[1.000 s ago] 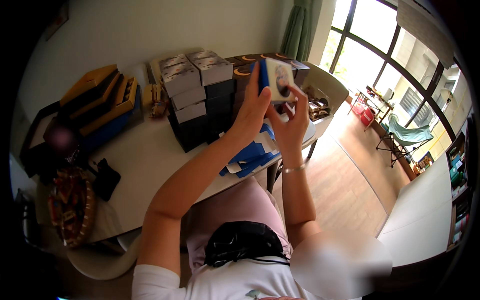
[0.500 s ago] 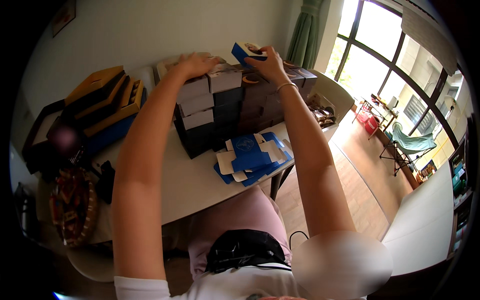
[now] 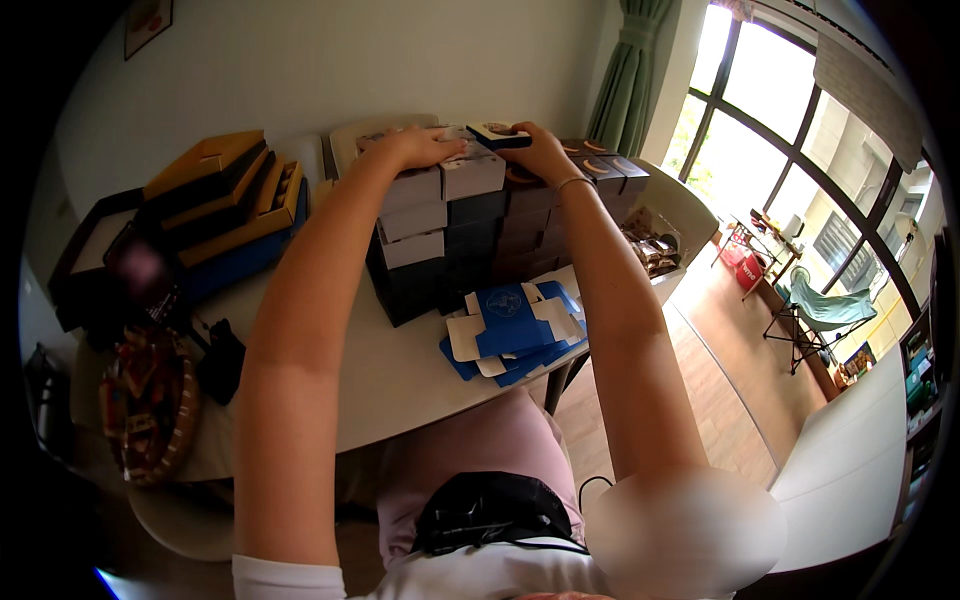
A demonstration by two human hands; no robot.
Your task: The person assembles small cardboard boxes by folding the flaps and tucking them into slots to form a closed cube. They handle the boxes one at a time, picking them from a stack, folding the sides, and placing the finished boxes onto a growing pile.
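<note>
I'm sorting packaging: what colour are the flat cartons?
The flat cartons are blue and cream: see the head view.

Your left hand masks part of the pale cartons. Your right hand hides the right end of the cream-topped box — what its underside touches cannot be told. A round blur swallows your right arm near the shoulder; the upper edge crops the framed wall print, its design indistinct.
</note>
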